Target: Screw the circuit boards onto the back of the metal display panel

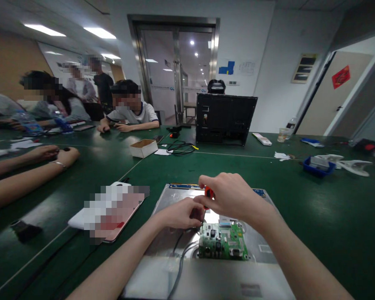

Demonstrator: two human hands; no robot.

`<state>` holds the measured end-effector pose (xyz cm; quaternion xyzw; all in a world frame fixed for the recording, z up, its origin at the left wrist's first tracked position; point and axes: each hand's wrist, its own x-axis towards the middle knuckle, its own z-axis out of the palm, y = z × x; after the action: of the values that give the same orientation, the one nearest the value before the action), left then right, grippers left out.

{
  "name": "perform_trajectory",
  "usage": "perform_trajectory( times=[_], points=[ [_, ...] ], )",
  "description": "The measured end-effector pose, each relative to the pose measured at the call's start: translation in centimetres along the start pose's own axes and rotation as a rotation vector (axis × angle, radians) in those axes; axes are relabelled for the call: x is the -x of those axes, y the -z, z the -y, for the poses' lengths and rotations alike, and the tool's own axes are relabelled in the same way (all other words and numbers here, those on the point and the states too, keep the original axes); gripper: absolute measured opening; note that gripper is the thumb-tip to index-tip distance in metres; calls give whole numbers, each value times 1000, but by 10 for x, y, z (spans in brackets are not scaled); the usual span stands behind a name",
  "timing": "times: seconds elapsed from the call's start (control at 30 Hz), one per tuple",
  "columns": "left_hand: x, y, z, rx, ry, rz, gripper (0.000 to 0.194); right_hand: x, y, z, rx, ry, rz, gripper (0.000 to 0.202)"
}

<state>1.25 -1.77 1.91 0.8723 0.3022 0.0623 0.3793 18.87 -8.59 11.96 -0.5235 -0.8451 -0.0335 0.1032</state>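
In my right hand [233, 193] is a screwdriver [208, 192] with an orange-red and black handle, held upright between thumb and fingers. Its tip points down at the upper left corner of a green circuit board [223, 243]. My left hand [183, 213] rests beside that corner, fingers curled together close to the screwdriver's lower end; what they pinch is hidden. The board lies on the back of a flat silver display panel [212, 277], which has a narrow blue strip [184, 186] along its far edge. Grey cables [180, 264] run over the panel left of the board.
Left of the panel lie phones [125, 221] and a black object [25, 231]. Beyond stand a small open box [143, 148], black cable [181, 148] and a black monitor casing [226, 118]. A blue tray [318, 166] is at right. Another person's hands [62, 157] reach in from the left.
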Motion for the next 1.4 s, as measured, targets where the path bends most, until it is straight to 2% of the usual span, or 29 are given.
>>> perform_trajectory(
  times=[0.07,0.2,0.33,0.5,0.63,0.73,0.9,1.07,1.33,1.4],
  points=[
    [1,-1,0,4,14,-5,5,-2,-1,-1,27,-20,8,25],
    [2,-5,3,55,12,-14,6,-1,-1,-1,-1,-6,16,12],
    [1,-5,4,69,-10,-2,5,1,-1,0,-36,16,6,16],
    [1,-2,2,22,10,-15,7,-3,-4,-1,27,-34,-7,24],
    [1,-3,3,55,-9,-11,5,-1,-2,-1,-20,-10,3,14],
    [0,-3,5,57,-16,-3,5,2,0,0,-70,13,5,15],
    [0,-2,4,37,-2,-15,6,-1,-3,-2,10,-43,-2,21],
    [1,-5,5,54,18,-13,7,-2,-3,-1,-6,-16,9,10],
    [1,-2,3,22,2,-15,6,-2,-4,-3,28,-25,0,20],
    [1,-2,3,28,6,-13,6,-3,-5,-3,33,-22,-1,16]
  ],
)
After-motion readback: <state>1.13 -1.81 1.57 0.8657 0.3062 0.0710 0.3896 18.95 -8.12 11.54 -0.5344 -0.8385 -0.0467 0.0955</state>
